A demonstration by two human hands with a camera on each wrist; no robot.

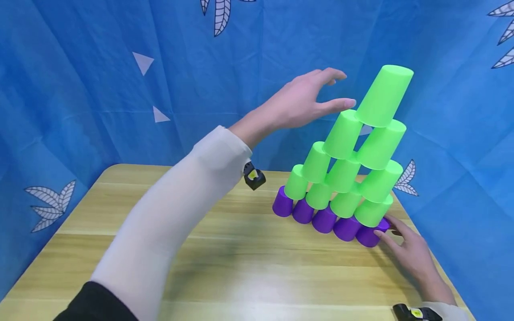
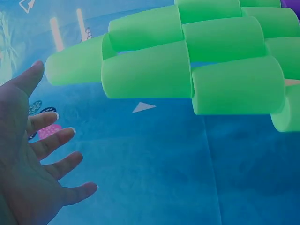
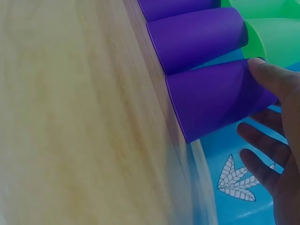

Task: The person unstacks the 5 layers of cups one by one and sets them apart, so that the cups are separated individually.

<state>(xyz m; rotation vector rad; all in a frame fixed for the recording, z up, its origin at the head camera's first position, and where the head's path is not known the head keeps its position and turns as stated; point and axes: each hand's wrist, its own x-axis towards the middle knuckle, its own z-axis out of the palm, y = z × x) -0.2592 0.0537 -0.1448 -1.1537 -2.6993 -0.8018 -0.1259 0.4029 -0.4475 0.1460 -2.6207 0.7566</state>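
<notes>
Upside-down cups form a tall pyramid at the right of the table: a bottom row of several purple cups (image 1: pixel 323 220), then narrowing rows of green cups (image 1: pixel 342 174) up to one green top cup (image 1: pixel 385 96). Beside that top cup, my left hand (image 1: pixel 299 98) is raised with fingers spread, holding nothing. The left wrist view shows its thumb close to the closed end of the top cup (image 2: pixel 77 63). Low at the right end, my right hand (image 1: pixel 415 254) holds the last purple cup (image 3: pixel 215 101) between thumb and fingers, near its upper end.
The wooden table (image 1: pixel 249 267) extends to the left and front of the pyramid. Its right edge runs close to my right hand. A blue cloth (image 1: pixel 100 89) with leaf and triangle prints hangs behind and around the table.
</notes>
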